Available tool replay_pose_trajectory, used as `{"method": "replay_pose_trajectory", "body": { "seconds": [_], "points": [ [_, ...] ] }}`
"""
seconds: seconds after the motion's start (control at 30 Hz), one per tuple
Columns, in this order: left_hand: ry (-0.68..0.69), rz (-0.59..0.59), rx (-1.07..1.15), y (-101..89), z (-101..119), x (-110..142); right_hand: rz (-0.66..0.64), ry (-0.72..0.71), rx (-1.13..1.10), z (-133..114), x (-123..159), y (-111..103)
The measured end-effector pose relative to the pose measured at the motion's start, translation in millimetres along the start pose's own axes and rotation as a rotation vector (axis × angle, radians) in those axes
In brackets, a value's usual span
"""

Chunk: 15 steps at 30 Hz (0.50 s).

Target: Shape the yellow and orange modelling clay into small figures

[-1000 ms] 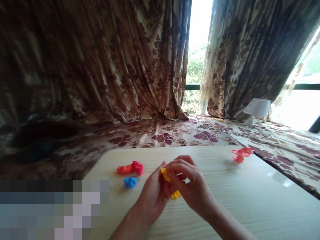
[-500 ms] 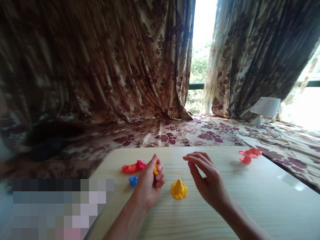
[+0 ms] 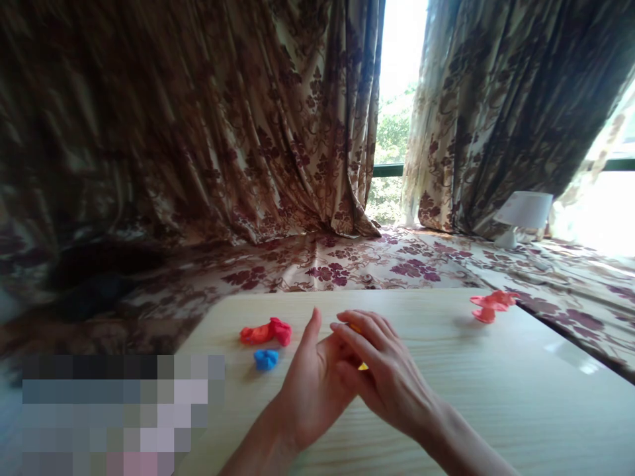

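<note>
My left hand point(image 3: 317, 380) is turned palm up, its thumb pointing up and away from the palm. Over its fingers lies my right hand point(image 3: 380, 360), palm down with the fingers bent. A piece of yellow modelling clay point(image 3: 355, 327) is held between the two hands; only a sliver shows under the right fingers. Another bit of yellow point(image 3: 364, 365) peeks out by the right thumb, where the yellow clay cone stood on the table; the hands cover most of it. To the left sit a red and orange clay shape point(image 3: 265, 332) and a small blue clay piece point(image 3: 266, 359).
A pink clay form point(image 3: 491, 305) with a flat top and a foot stands at the far right of the light wooden table point(image 3: 520, 396). Beyond the table are flower-patterned cloth point(image 3: 327, 271), a white lamp point(image 3: 526, 210) and long curtains point(image 3: 278, 119).
My right hand has moved left and down onto my left hand. The left hand has moved slightly right and opened from its curl around the yellow clay. The cone is now mostly covered.
</note>
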<state>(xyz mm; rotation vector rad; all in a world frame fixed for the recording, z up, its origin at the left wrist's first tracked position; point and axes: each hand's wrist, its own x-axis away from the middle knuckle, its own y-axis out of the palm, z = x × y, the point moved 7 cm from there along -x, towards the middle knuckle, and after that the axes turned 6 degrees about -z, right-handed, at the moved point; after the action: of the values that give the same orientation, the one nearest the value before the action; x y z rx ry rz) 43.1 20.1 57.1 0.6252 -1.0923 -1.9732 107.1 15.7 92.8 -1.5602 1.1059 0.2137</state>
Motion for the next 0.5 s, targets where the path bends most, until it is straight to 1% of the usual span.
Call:
{"method": "replay_pose_trajectory", "body": {
  "seconds": [0.03,0.07,0.1,0.13,0.17,0.2,0.23,0.27,0.33,0.37,0.5],
  "points": [
    [-0.019,-0.013,0.006,2.9,-2,0,0.022,0.034,-0.043,7,0,-1],
    [-0.035,-0.001,0.007,2.2,-2,0,0.075,0.094,-0.112,17,1,-4],
    [-0.038,0.041,-0.002,-2.5,-1,-1,0.167,0.182,-0.200,32,3,-10],
    [-0.025,0.113,-0.020,-11.1,3,-1,0.277,0.288,-0.303,48,8,-17],
    [0.023,0.209,-0.042,-22.9,10,-1,0.401,0.403,-0.416,65,14,-24],
    [0.132,0.336,-0.072,-37.2,22,1,0.483,0.512,-0.535,80,20,-27],
    [0.253,0.449,-0.081,-50.4,34,5,0.537,0.600,-0.636,92,25,-28],
    [0.333,0.515,-0.070,-60.5,42,8,0.574,0.667,-0.708,101,28,-29],
    [0.395,0.579,-0.038,-74.2,50,10,0.587,0.765,-0.798,110,32,-27],
    [0.399,0.590,-0.030,-78.0,50,10,0.579,0.794,-0.829,111,33,-26],
    [0.359,0.594,-0.047,-80.3,44,8,0.470,0.830,-0.927,108,31,-15]
  ]
}}
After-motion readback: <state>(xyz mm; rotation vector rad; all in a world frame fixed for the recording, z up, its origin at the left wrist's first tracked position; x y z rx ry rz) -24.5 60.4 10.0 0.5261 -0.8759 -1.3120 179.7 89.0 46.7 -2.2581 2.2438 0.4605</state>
